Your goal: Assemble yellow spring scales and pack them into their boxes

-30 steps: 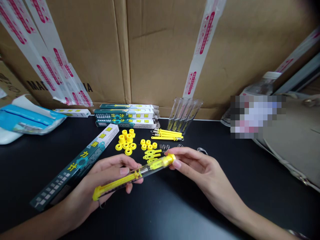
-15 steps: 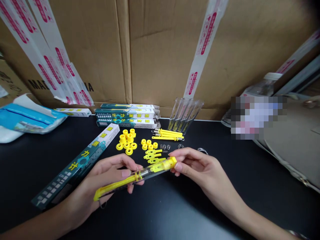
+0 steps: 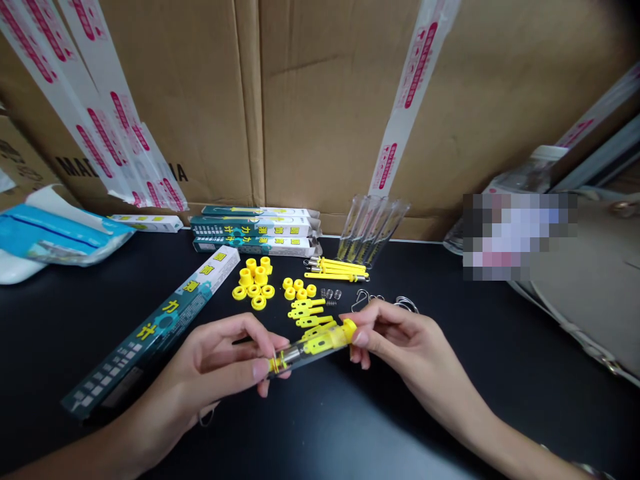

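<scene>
Clear yellow-capped tube [image 3: 313, 348] between both hands [image 3: 220, 357] [image 3: 405, 343]

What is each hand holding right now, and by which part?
Both hands hold one clear plastic tube: the left hand at the yellow-banded metal collar, the right hand at the yellow end.

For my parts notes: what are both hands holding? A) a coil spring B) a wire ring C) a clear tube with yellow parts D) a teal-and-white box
C. The clear tube with yellow parts lies between the left hand and right hand, gripped at each end.
</scene>
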Demonstrator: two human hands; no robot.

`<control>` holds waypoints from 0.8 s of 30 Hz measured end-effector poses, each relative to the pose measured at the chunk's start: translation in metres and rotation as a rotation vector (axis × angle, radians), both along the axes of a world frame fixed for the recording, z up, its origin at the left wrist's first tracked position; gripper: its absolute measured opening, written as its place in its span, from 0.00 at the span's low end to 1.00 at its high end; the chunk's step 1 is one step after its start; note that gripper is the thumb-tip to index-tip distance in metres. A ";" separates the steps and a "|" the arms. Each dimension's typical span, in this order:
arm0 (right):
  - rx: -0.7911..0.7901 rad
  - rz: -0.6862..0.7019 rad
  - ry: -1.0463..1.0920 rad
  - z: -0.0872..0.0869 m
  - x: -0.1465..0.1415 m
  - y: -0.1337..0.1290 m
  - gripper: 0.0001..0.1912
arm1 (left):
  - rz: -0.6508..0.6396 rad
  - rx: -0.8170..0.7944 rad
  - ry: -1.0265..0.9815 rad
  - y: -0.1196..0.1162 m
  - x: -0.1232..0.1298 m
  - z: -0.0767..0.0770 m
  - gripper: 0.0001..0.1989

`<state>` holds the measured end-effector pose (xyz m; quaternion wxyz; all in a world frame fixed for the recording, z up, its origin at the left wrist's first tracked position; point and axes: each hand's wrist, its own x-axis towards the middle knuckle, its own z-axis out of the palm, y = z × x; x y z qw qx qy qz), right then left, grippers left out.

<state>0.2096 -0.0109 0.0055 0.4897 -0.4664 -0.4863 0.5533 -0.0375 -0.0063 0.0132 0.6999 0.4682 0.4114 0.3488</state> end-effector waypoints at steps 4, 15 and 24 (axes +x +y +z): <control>-0.023 0.021 -0.001 0.001 0.001 0.000 0.18 | 0.015 0.074 0.006 -0.002 0.002 0.001 0.11; -0.046 0.078 0.042 0.000 0.002 -0.001 0.17 | 0.104 0.290 0.236 -0.011 0.003 0.009 0.07; -0.066 0.095 0.059 0.000 0.001 -0.001 0.17 | 0.116 0.455 0.375 -0.009 -0.001 0.011 0.08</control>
